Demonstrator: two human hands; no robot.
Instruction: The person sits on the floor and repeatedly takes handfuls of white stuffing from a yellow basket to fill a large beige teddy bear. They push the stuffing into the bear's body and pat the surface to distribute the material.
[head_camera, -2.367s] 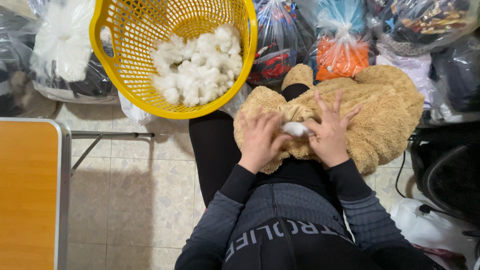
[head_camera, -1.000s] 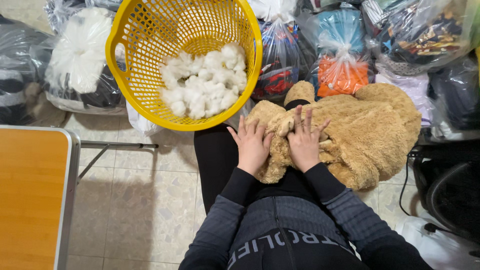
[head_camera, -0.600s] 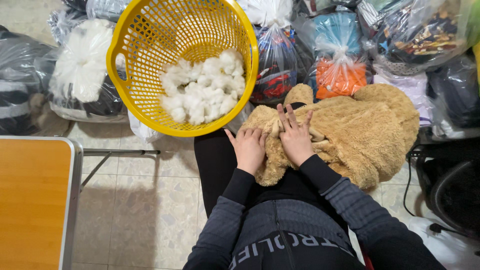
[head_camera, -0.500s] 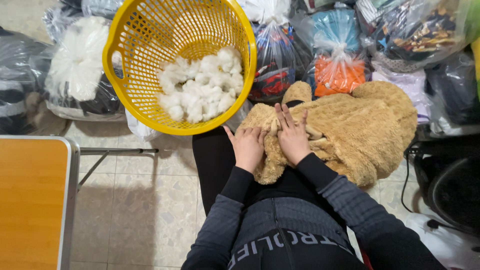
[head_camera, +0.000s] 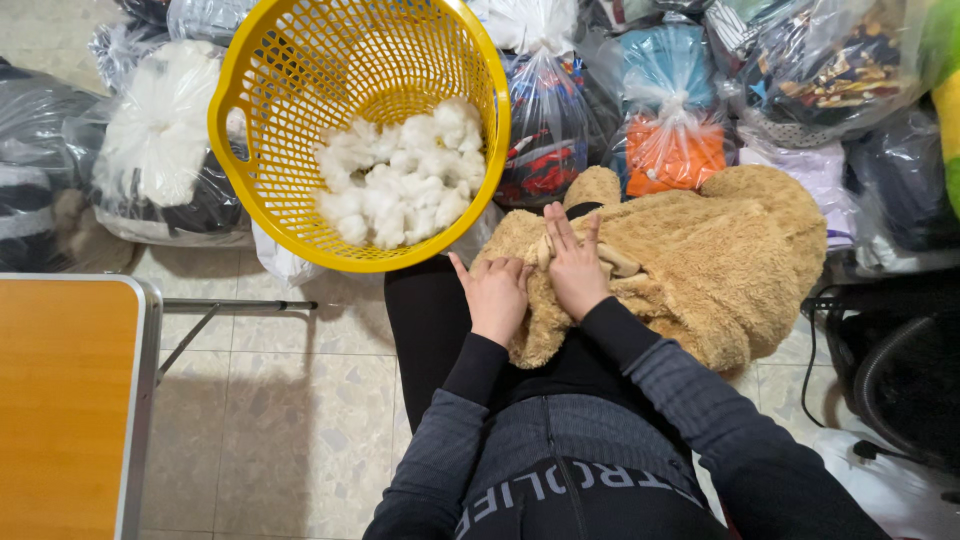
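I observed the tan plush toy (head_camera: 700, 270) lying across my lap, taken here as the landmark. My left hand (head_camera: 495, 298) gripped the toy's near left edge, fingers curled into the pile. My right hand (head_camera: 575, 268) lay just beside it, flat on the toy, fingers extended and grasping nothing. The orange-topped counter (head_camera: 60, 400) stood well left of the toy. Beyond the toy's left end sat the yellow basket (head_camera: 260, 170) containing white stuffing (head_camera: 400, 170). Tied plastic bags (head_camera: 670, 110) were stacked directly behind the toy.

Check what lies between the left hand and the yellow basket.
Head view: only the black trouser leg separates the left hand from the yellow basket rim.
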